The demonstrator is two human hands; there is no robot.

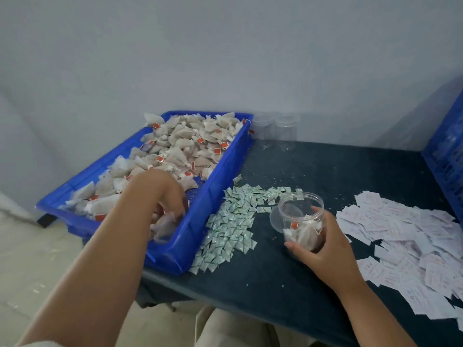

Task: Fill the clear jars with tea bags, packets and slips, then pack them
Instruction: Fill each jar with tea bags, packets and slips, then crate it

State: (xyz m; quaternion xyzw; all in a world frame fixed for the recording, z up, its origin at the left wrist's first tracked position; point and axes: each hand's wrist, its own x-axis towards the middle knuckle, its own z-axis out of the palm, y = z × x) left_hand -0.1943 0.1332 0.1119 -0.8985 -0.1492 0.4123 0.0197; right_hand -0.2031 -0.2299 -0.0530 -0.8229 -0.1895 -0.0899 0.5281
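Clutching tea bags [163, 227] by tray [186, 237] rim, left hand [167, 194]; right hand [318, 244] clasping jar [300, 216].

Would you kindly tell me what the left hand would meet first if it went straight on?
The left hand points down into the near corner of the blue tray, so it would probably first meet the tea bags heaped there. Blur hides the exact depth.

no legible text anywhere
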